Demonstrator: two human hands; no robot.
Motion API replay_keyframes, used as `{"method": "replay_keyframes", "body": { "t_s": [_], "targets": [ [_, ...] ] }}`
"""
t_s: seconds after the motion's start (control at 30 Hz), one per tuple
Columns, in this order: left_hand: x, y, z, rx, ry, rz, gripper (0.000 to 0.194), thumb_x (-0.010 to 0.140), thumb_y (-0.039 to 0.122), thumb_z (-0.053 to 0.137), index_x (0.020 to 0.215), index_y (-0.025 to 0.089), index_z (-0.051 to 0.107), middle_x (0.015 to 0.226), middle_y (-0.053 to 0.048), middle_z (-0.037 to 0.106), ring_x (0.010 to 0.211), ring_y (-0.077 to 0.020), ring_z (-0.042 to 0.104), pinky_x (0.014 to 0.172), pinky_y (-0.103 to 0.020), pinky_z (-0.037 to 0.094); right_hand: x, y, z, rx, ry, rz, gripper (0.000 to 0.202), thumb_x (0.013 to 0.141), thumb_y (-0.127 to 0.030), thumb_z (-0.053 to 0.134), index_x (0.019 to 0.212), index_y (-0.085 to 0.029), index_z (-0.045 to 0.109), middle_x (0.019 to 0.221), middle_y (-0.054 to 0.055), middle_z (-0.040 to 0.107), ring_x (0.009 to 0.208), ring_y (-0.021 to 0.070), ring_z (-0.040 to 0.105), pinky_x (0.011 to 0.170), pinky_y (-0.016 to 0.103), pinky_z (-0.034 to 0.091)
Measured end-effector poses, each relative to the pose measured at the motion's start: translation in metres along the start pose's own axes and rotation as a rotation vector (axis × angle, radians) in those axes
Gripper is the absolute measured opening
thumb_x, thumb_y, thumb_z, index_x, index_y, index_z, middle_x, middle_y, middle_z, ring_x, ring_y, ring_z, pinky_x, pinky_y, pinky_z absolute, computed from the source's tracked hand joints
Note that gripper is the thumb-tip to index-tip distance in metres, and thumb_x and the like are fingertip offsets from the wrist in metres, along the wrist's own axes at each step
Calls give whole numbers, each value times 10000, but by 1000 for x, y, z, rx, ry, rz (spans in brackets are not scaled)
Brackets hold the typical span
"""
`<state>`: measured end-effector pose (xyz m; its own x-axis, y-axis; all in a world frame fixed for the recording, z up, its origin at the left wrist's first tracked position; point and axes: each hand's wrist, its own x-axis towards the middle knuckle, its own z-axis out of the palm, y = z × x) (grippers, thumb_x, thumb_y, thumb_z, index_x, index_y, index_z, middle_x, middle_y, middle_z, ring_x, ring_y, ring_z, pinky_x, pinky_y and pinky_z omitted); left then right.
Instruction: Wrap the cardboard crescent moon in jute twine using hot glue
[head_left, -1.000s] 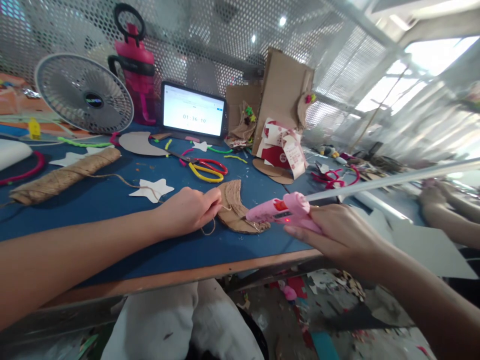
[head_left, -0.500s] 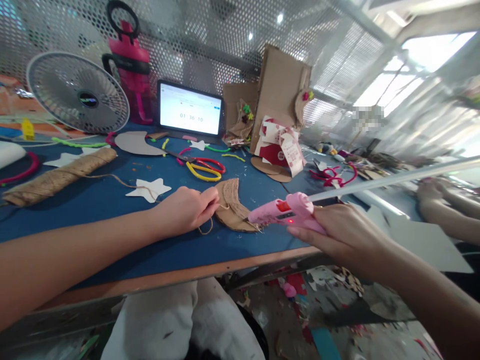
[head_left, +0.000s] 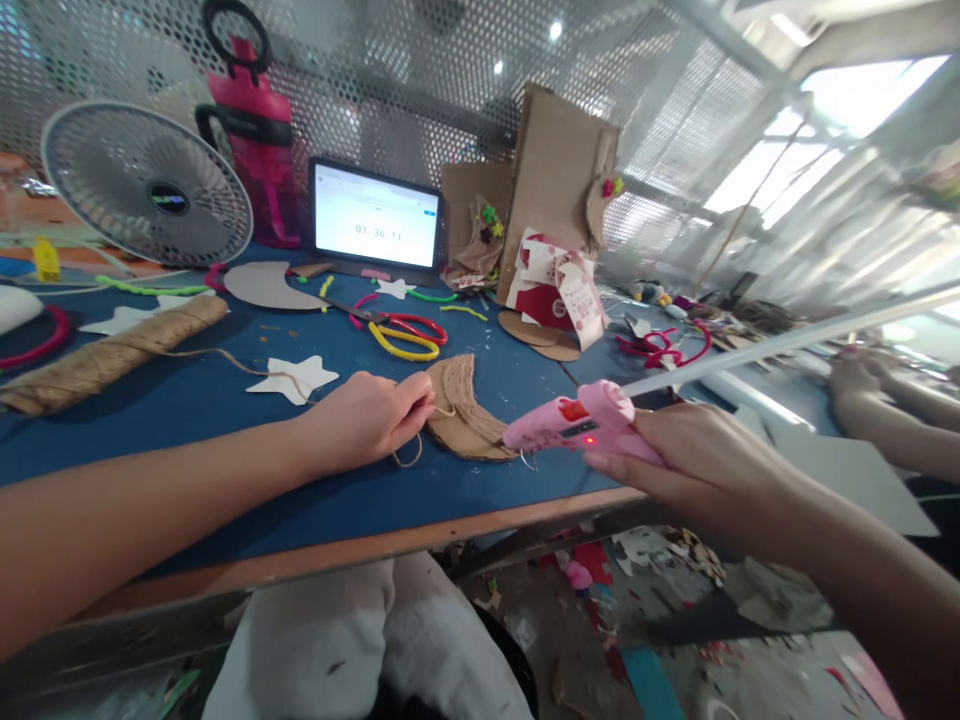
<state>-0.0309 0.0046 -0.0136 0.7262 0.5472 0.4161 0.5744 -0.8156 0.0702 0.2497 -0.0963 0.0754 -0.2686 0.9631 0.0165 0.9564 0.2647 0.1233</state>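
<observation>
My left hand (head_left: 382, 418) is closed in a pinch on a thin strand of twine (head_left: 409, 460), beside the left edge of a cardboard crescent (head_left: 459, 435). Rows of twine cover the crescent's inner curve. My right hand (head_left: 667, 445) grips a pink glue gun (head_left: 574, 422) with a lit red light and a long clear glue stick out of its back. The gun's nozzle is at the crescent's right tip. A roll of twine (head_left: 120, 350) lies at the left, its strand crossing a white paper star (head_left: 294, 380).
Scissors (head_left: 405, 338) with red and yellow handles lie behind the crescent. A fan (head_left: 150, 185), a pink bottle (head_left: 259, 150), a tablet (head_left: 376, 218) and upright cardboard (head_left: 559, 170) stand at the back. Another person's arm (head_left: 885, 410) rests at the right.
The glue gun's nozzle has shifted slightly right, toward the crescent's tip. My left hand keeps its pinch beside the crescent. The whole view has moved slightly.
</observation>
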Motion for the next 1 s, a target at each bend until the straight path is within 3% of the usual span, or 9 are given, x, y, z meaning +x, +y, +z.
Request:
{"method": "replay_keyframes", "body": {
  "t_s": [1.0],
  "targets": [
    [1, -1, 0, -31, 4, 6, 177, 941, 278, 369, 822, 177, 451, 694, -25, 683, 595, -165, 670, 491, -213, 383, -8, 7, -1, 58, 20, -7, 507, 884, -615, 357, 572, -218, 314, 531, -26, 361, 499, 119, 302, 514, 291, 234]
  ]
}}
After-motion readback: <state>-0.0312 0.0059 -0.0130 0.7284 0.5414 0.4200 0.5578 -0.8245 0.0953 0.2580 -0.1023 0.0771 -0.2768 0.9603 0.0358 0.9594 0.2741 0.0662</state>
